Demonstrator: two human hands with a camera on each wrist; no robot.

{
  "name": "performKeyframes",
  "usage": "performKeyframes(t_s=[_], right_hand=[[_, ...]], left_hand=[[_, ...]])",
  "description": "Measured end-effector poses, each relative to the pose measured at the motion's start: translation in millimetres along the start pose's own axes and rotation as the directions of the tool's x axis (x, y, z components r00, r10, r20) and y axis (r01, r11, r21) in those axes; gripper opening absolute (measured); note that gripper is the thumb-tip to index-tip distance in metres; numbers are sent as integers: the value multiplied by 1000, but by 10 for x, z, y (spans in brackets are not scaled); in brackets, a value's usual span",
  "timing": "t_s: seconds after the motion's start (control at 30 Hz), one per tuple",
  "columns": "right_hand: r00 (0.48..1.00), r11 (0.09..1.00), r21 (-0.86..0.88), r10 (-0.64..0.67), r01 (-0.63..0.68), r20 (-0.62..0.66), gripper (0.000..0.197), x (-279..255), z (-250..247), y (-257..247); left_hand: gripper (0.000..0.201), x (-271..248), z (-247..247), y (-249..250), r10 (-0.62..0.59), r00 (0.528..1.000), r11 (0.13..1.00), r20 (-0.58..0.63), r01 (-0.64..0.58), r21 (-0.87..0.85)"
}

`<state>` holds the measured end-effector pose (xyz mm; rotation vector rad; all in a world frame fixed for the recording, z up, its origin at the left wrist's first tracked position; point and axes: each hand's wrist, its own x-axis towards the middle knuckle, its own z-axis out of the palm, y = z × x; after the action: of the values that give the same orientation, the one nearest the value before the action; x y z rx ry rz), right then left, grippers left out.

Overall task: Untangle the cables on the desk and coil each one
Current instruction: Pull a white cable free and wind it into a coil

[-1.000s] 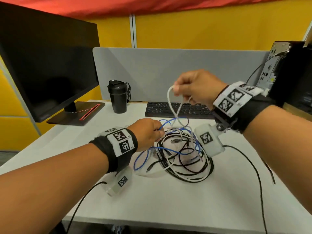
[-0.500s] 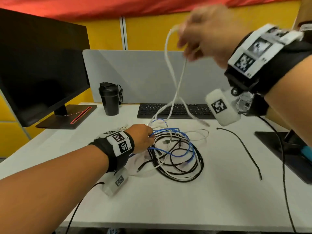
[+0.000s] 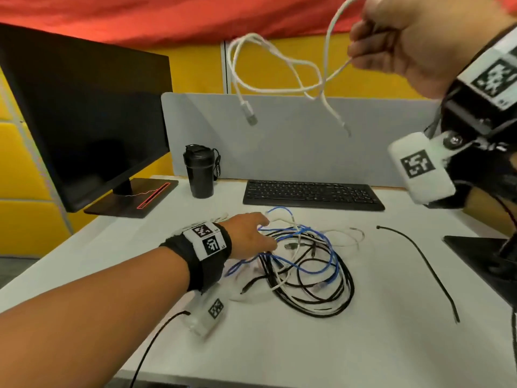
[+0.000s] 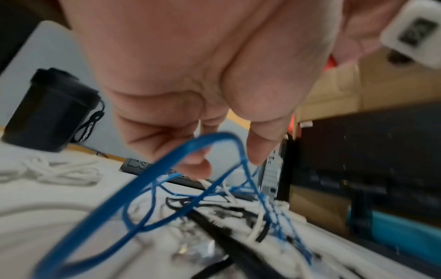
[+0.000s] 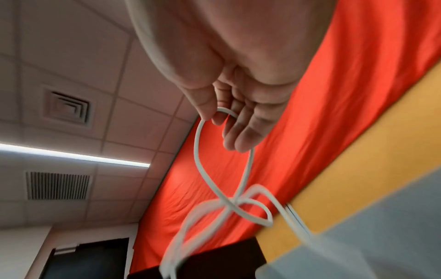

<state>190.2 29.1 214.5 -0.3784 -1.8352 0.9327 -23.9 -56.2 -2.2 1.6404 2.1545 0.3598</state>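
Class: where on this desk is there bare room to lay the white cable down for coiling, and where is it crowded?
Bare: desk between cable tangle and near edge; also between tangle and loose black cable. Crowded: tangle under left hand, keyboard behind.

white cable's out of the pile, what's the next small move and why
Probably bring the left hand up to take a dangling end: the white cable hangs clear of the pile from the right hand, looped on itself, so coiling needs both hands.

Right hand (image 3: 414,37) raised, fingers curled — left hand (image 3: 249,236) low.
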Motion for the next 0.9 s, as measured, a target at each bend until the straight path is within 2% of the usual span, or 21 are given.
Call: performKeyframes(t_s=[0.07, 0.17, 0.27, 0.3, 0.37, 0.47, 0.53, 0.63, 0.77, 0.9], right_hand=[[997, 997, 18, 69, -70, 32, 19, -83, 71, 92], [984, 985, -84, 159, -152, 85, 17, -249, 220, 252], [984, 966, -221, 155, -133, 86, 15, -287, 304, 316], [987, 959, -263, 137, -111, 82, 15, -287, 308, 316], [991, 937, -342, 102, -64, 92, 14, -300, 315, 307], [986, 931, -362, 92, -36, 138, 13, -356, 346, 301], [987, 941, -339, 77, -26, 140, 14, -385, 357, 279], [999, 962, -269, 36, -44, -33, 20, -313, 242, 167], [951, 988, -147, -10, -37, -310, 17, -169, -185, -99], [944, 996, 44, 84, -74, -318, 14, -76, -563, -174]], left_hand=[[80, -25, -56, 2, -2, 999, 951, -50, -13, -310], [90, -129, -264, 78, 70, 994, 726, -86, -110, -679], [67, -265, -544, 196, 156, 983, 520, -99, -167, -838], [55, -309, -632, 238, 169, 979, 483, -112, -181, -857], [47, -386, -786, 335, 192, 973, 502, -132, -213, -838], [50, -456, -972, 526, 258, 954, 651, -149, -286, -703], [37, -488, -1049, 635, 283, 944, 703, -170, -325, -633], [18, -489, -1108, 642, 278, 938, 642, -205, -340, -687], [17, -467, -1154, 357, 194, 944, 564, -267, -329, -757], [21, -415, -1159, 8, 151, 946, 585, -288, -320, -745]])
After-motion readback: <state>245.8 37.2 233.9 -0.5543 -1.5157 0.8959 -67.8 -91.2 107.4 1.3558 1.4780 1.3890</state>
